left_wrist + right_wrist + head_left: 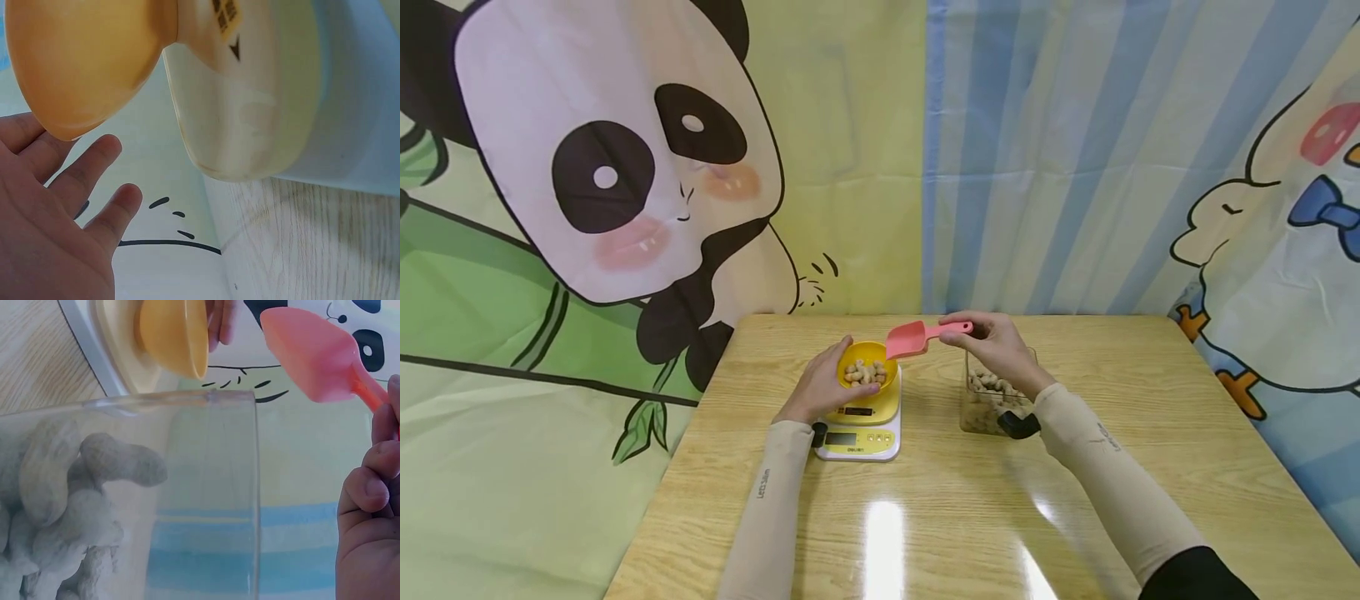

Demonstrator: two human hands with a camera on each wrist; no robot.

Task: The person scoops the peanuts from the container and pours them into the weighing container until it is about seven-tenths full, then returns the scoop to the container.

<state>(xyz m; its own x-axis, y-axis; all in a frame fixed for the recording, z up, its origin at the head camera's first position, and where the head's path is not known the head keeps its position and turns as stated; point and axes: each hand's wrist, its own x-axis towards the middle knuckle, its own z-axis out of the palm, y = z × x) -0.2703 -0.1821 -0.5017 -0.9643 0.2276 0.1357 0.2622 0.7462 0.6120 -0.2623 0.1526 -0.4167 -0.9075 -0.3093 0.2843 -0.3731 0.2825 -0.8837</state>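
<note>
In the head view, my left hand (820, 385) cups a yellow bowl (890, 367) from the left, its thumb along the near side. Unshelled peanuts (863, 372) lie in the bowl, which sits on a yellow and white kitchen scale (880, 443). Two fingers stand spread off the bowl in the left wrist view; the thumb is hidden there. My right hand (1000, 346) pinches the handle of a pink scoop (907, 339), raised just right of the bowl. No peanuts show in the scoop. Below the right hand stands a clear container (973, 417) of peanuts.
The wooden table (940, 517) ends at a printed curtain (865, 233) behind the scale and container. A dark strap shows at each wrist. The container's clear wall rises above its peanuts in the right wrist view.
</note>
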